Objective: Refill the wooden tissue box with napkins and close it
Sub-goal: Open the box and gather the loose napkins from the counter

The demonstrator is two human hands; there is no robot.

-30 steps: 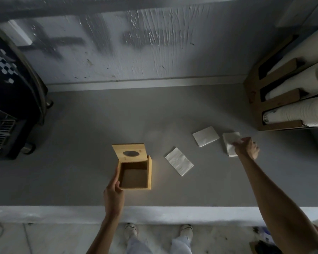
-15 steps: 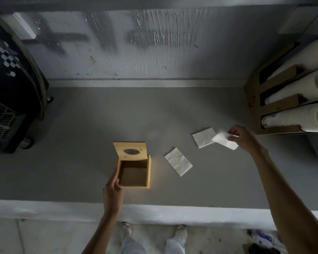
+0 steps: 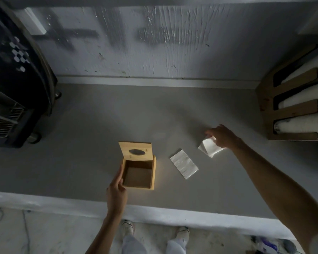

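The wooden tissue box (image 3: 153,177) stands on the grey counter with its inside bare. Its lid (image 3: 136,150), which has an oval slot, is tipped up at the far side. My left hand (image 3: 117,189) steadies the box, fingers straight along the left wall and thumb at the near left corner. My right hand (image 3: 222,137) is to the right of the box and grips a white napkin (image 3: 209,147) low over the counter. This napkin covers the spot where a second one lay. Another napkin (image 3: 184,166) lies flat between the box and my right hand.
A wooden rack (image 3: 294,109) with white paper rolls stands at the right against the wall. A black machine (image 3: 13,92) fills the left end. The counter's white front edge (image 3: 154,215) runs just below the box, with my shoes on the floor beyond it.
My right hand lifted the far-right napkin and carried it left, down onto the place of the middle napkin. My left hand stayed at the box.
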